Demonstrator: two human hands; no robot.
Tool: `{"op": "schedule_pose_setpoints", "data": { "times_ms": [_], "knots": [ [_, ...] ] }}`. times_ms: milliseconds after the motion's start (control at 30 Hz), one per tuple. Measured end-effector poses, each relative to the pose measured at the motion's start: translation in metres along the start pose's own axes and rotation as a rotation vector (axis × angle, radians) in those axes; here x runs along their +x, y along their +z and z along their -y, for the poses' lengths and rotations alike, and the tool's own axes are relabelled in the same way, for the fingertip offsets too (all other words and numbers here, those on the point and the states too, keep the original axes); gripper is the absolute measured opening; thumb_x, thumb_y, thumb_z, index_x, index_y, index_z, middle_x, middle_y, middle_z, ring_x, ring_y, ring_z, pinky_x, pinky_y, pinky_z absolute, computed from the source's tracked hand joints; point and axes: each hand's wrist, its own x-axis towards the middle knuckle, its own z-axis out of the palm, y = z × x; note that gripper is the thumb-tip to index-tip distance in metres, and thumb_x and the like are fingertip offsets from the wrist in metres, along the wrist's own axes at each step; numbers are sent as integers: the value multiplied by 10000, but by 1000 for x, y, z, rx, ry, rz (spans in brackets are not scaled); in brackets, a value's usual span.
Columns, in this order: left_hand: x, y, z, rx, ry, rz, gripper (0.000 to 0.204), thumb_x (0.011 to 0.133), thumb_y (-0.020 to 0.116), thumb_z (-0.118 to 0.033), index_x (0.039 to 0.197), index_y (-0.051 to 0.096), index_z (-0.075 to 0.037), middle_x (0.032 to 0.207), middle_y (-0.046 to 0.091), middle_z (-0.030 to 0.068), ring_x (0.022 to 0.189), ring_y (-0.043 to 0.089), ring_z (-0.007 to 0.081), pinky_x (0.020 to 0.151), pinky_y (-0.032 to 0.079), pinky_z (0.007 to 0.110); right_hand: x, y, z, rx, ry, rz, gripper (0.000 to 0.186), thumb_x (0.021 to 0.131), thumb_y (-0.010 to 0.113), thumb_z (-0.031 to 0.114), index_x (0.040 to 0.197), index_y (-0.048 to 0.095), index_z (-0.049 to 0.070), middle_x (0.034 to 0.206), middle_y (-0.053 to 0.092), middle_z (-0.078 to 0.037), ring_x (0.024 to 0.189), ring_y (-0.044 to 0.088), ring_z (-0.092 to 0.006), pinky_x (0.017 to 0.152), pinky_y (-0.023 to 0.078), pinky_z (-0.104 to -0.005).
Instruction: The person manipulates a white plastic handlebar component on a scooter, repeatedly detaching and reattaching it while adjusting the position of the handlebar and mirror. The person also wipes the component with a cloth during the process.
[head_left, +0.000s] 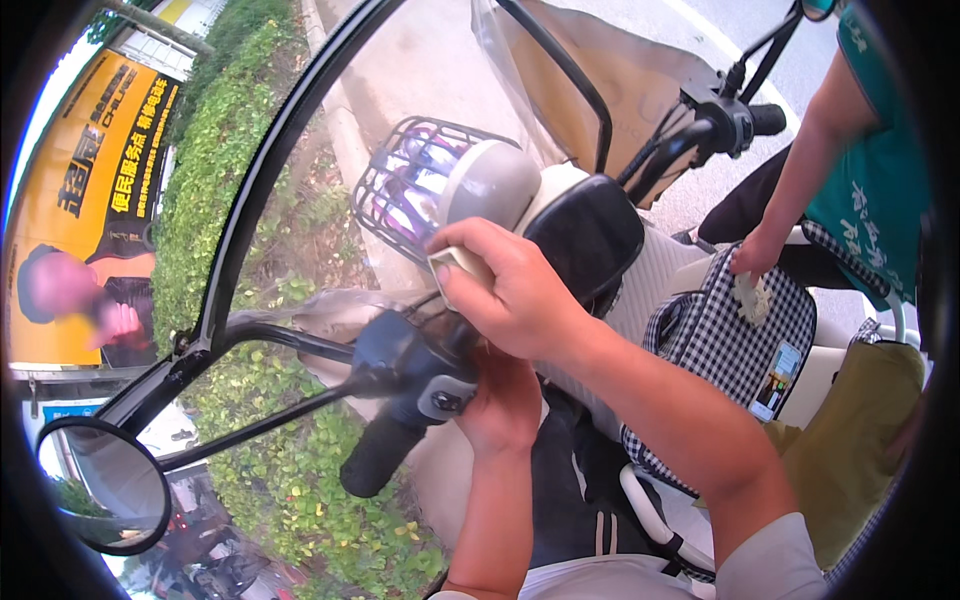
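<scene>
My right hand (pixel 515 285) pinches a small cream-coloured, box-edged plastic piece (pixel 458 268) between thumb and fingers. It is over the left part of the handlebar, just below a grey and cream rounded housing (pixel 490 185). My left hand (pixel 500 395) is lower, beside the dark switch housing (pixel 410 365) and the black left grip (pixel 382 455). Its fingers are hidden behind the handlebar and my right hand. A black panel (pixel 588 235) lies right of my right hand.
A wire basket (pixel 400 185) is at the front. A clear windshield in a black frame (pixel 235 220) curves past on the left, with a round mirror (pixel 105 485). At right, a person's hand (pixel 757 255) holds a cream piece over a checkered seat cover (pixel 700 335); a phone (pixel 778 380) lies there.
</scene>
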Motion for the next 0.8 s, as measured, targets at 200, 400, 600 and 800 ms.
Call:
{"op": "schedule_pose_setpoints", "data": {
  "times_ms": [200,400,600,800],
  "knots": [
    [-15,-6,-1,80,-3,56,346,948,596,-137,1288,539,-162,1268,579,0,1216,530,201,1093,361,405,45,-6,23,-16,441,300,304,914,548,227,819,657,-42,703,612,-75,662,554,-131,639,455,-280],
    [-5,-24,0,142,26,54,496,937,615,-136,1373,383,-186,1321,522,9,1237,511,192,1050,394,422,28,2,11,46,256,53,328,898,533,213,732,579,-67,627,529,-173,568,511,-236,586,439,-383],
    [-7,-17,-2,279,78,-86,470,897,635,-102,1318,428,-82,1263,540,77,1162,544,204,948,435,357,49,-37,15,-139,519,344,549,955,543,455,754,620,-51,632,555,-136,641,538,-159,628,458,-336],
    [-14,-58,10,1112,196,-153,422,932,601,-91,1304,406,-47,1284,486,64,1225,447,181,1049,340,353,57,-55,13,82,602,636,371,1006,505,313,1009,672,-19,833,636,-92,833,585,-125,777,473,-278]
  ]
}}
